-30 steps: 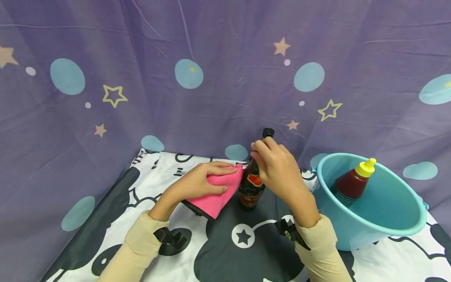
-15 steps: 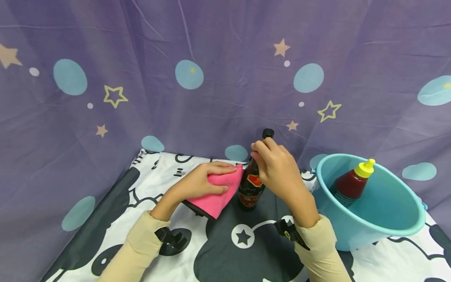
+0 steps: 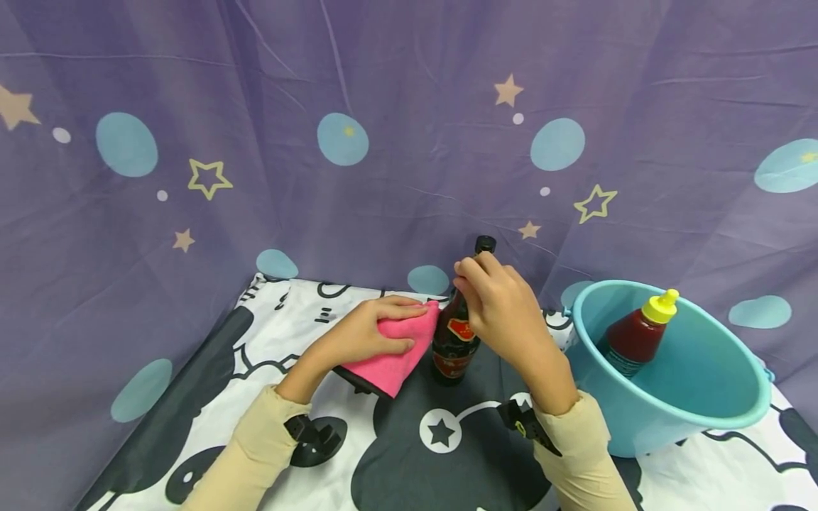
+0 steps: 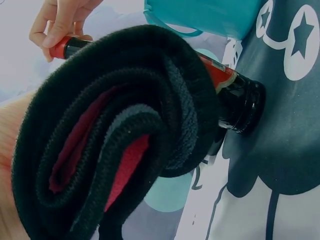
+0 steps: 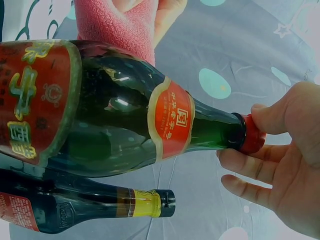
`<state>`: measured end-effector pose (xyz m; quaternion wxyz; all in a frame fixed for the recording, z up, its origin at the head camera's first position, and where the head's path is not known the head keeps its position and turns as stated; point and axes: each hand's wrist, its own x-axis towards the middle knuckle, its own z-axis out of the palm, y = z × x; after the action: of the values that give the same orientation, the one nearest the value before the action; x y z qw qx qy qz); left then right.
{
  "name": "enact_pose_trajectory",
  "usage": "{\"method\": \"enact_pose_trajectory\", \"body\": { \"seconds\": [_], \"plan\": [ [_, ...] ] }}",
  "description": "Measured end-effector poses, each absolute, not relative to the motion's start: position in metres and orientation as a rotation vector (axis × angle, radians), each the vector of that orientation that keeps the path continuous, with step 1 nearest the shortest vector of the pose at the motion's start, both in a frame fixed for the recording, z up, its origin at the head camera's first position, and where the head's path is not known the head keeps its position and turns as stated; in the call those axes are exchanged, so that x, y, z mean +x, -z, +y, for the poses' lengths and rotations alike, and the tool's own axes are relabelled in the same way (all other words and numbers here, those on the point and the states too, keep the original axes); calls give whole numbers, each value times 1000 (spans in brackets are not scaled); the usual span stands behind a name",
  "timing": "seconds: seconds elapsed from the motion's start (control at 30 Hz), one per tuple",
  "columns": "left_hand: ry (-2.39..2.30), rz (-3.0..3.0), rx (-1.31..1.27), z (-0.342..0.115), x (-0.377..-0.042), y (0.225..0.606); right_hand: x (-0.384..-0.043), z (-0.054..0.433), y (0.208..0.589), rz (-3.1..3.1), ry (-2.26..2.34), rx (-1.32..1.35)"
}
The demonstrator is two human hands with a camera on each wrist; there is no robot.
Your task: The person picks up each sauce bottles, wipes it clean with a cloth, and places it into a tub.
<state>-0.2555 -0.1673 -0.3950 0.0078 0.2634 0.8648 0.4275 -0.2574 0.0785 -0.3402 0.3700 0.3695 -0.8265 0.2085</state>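
Observation:
In the head view my left hand (image 3: 367, 332) holds a folded pink cloth (image 3: 393, 365) with a dark edge against the left side of a dark glass bottle (image 3: 454, 348). The right wrist view shows this upright bottle as green, with red labels and a red cap (image 5: 254, 134). My right hand (image 3: 505, 305) pinches that cap between thumb and fingers. Behind stands a second bottle (image 5: 85, 200) with a black cap and yellow neck band, mostly hidden in the head view. From the left wrist, the rolled cloth (image 4: 115, 130) covers much of the held bottle.
A light blue bucket (image 3: 677, 415) stands on the right, close to my right forearm. Inside it leans a dark red sauce bottle (image 3: 635, 337) with a yellow cap. A purple curtain (image 3: 409, 206) hangs behind the black-and-white patterned cloth (image 3: 409, 468).

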Motion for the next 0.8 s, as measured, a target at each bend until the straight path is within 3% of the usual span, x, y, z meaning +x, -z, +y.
{"method": "enact_pose_trajectory", "body": {
  "seconds": [0.8],
  "plan": [
    [-1368,2711,735,-164,-261,409,-257,77,340,-2122,-533,947]
  ]
}}
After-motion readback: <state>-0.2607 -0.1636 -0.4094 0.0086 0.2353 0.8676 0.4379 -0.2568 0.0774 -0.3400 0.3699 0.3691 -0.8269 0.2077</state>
